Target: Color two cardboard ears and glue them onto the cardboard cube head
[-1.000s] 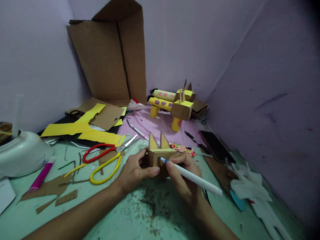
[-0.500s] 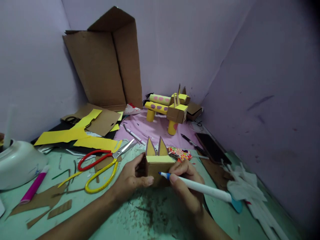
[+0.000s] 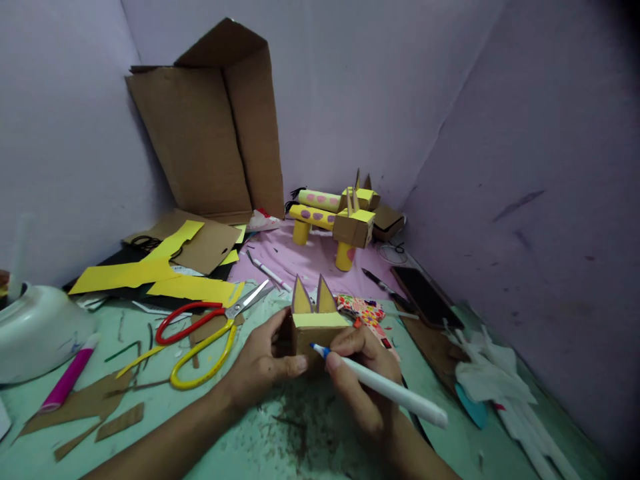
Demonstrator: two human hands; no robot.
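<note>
A small cardboard box (image 3: 313, 333) with a pale yellow top and two pointed, purple-edged ears stands on the green table. My left hand (image 3: 267, 360) grips its left side, thumb on the front face. Pinched in my right hand (image 3: 363, 373) is a white marker (image 3: 395, 390) with a blue tip, which is at the box's front face; whether it touches is hard to tell. Red and yellow scissors (image 3: 231, 319) lie open to the left of the box. Behind it stands a yellow tube figure (image 3: 315, 215) with purple spots and a box head.
Yellow paper strips (image 3: 130, 273) and a large cardboard box (image 3: 200, 140) are at the back left. A magenta tube (image 3: 70, 377) lies left. On the right are a phone (image 3: 425, 297), white plastic (image 3: 493, 367) and a patterned piece (image 3: 363, 310).
My right hand has shifted slightly left with the marker, whose tip moved left across the front of the box. The marker's rear end swung lower and left. My left hand stays on the box.
</note>
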